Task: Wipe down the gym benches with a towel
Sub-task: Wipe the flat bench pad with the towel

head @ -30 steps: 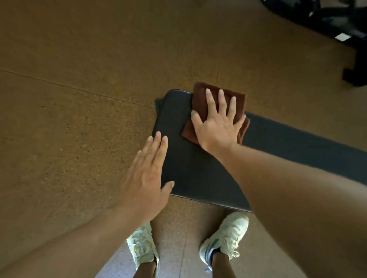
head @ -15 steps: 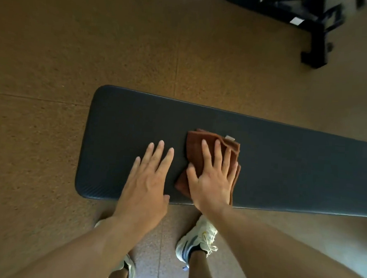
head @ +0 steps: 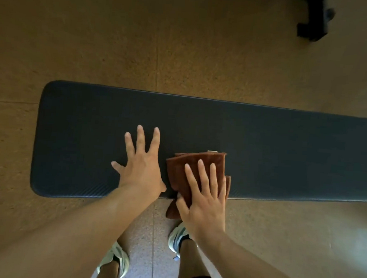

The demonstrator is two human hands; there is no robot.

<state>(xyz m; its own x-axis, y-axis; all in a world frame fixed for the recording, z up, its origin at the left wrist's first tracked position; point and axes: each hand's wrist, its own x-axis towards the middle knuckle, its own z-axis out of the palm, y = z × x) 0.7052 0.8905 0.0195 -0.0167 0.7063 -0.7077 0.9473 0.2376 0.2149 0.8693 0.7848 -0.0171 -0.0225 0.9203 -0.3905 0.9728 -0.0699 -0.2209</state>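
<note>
While the person leans over the bench:
Right hand (head: 204, 204): flat, fingers spread, pressing the towel (head: 197, 172) down.
Left hand (head: 141, 166): open, palm flat on the pad, just left of the towel.
Towel: brown, folded, at the bench (head: 284, 155) pad's near edge, one corner hanging over.
Floor (head: 120, 38): tan, speckled.

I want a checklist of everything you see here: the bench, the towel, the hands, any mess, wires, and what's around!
Surface: dark bench pad, flat, right end runs out of view.
Job's things: brown folded towel at the pad's near edge, one corner hanging off.
Clutter: nothing seen.
Hands: left hand flat on the bare pad, fingers spread; right hand flat, pressing the towel.
Cables: nothing seen.
Surroundings: brown speckled floor; black equipment base top right; pale sneakers below.
</note>
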